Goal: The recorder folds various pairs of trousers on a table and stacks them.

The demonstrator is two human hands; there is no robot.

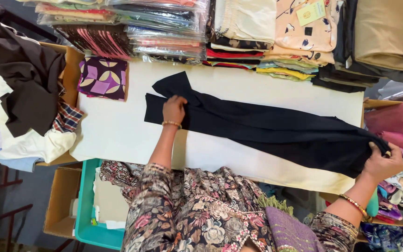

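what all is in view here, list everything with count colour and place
black garment: one, black, stretched along the white table
white table: one, white, centre
folded fabric stacks: many, mixed colours, along the far edge
purple patterned cloth: one, purple and cream, far left of table
clothes heap: one, brown, white, checked, left
teal bin: one, teal, below the table's left end
cardboard box: one, brown, beside the bin
left hand: pressing the garment's left end
right hand: gripping its right end
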